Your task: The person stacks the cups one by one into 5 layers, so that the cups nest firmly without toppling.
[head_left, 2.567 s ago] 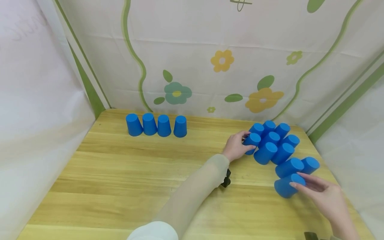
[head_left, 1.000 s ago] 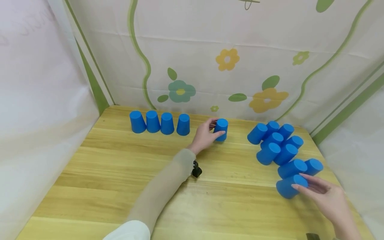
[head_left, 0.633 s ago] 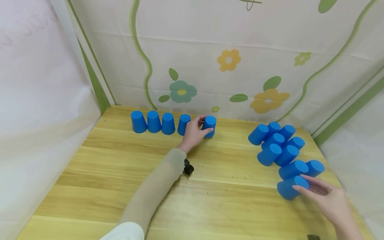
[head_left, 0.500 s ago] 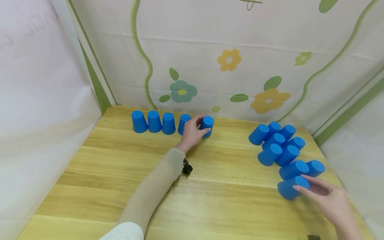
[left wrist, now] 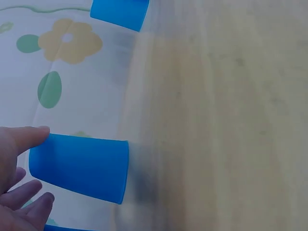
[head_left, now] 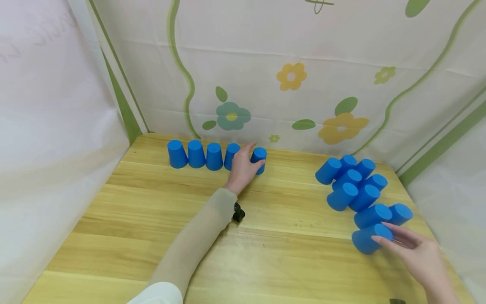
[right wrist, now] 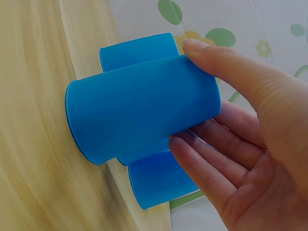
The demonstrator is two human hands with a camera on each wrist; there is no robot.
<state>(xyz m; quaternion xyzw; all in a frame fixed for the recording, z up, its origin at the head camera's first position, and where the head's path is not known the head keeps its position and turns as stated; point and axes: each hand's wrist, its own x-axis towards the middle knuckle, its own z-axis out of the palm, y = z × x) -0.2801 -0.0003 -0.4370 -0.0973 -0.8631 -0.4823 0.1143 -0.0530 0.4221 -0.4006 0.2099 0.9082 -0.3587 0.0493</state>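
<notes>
Blue cups stand upside down on the wooden table, insides hidden; twelve o'clock is its far edge. Nearest, at three o'clock, the right hand has its thumb and fingers curled round the base end of the near cup, with two more cups just beyond. From between seven and eight o'clock the left sleeve slants across the boards, a black gadget at its cuff. Towards two o'clock, seven cups cluster close together. Just past twelve, the left hand is loosely spread, thumb at the end cup, other fingers apart from it; that hand partly covers the next of four cups lined up at eleven. Behind rises a white flowered curtain
</notes>
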